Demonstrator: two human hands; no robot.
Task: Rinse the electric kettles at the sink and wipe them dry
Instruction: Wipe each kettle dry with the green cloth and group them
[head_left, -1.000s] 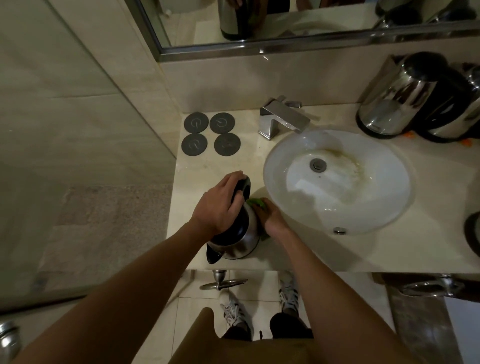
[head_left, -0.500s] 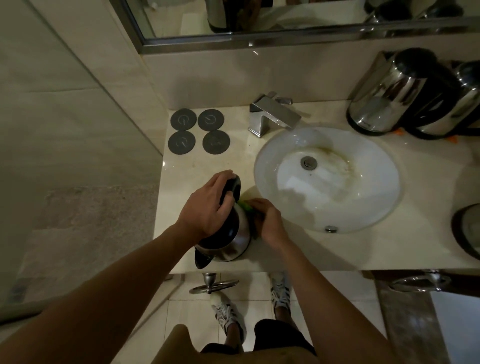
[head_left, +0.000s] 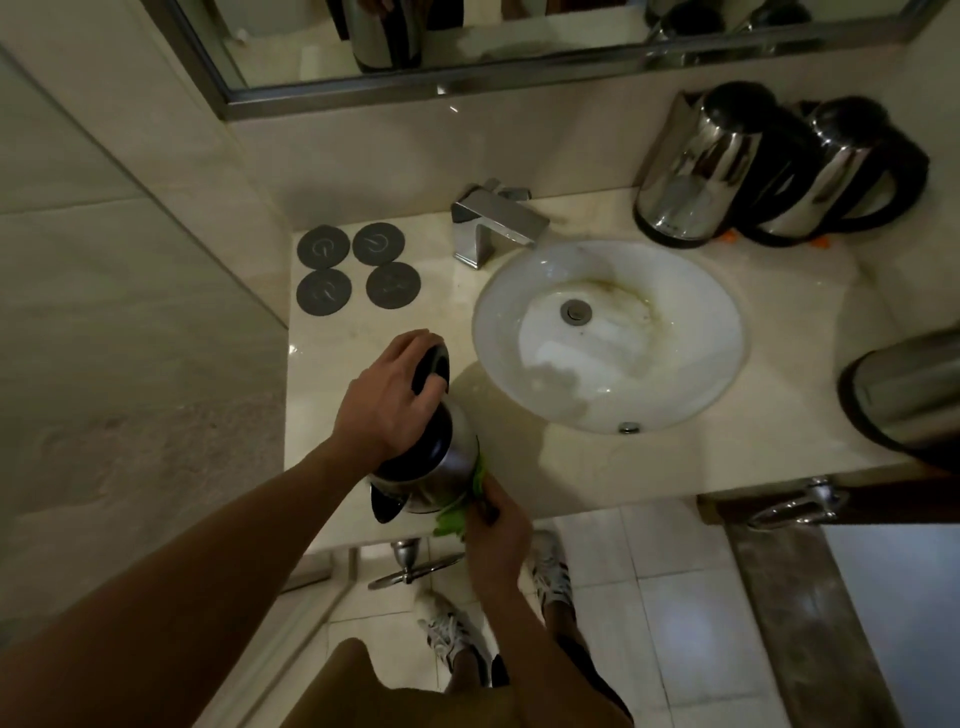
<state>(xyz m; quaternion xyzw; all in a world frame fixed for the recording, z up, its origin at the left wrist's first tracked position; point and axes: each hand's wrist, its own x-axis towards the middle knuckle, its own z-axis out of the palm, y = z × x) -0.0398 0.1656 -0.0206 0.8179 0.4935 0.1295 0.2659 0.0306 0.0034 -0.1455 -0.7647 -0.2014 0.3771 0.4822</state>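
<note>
Steel kettle (head_left: 434, 470) at lower centre of frame, on counter (head_left: 649, 457) edge, left of sink (head_left: 608, 332). Left hand (head_left: 387, 402) fingers curled over its black handle (head_left: 431, 366). Right hand (head_left: 496, 530) fingers clenched on green cloth (head_left: 460, 512), pressed to kettle's lower right side. Two more kettles (head_left: 779, 171) upper right. Four base discs (head_left: 358, 267) left of faucet (head_left: 493, 221).

Kettle (head_left: 441, 467) left of the sink (head_left: 498, 332); faucet (head_left: 493, 223) behind; two kettles (head_left: 696, 176) right.
</note>
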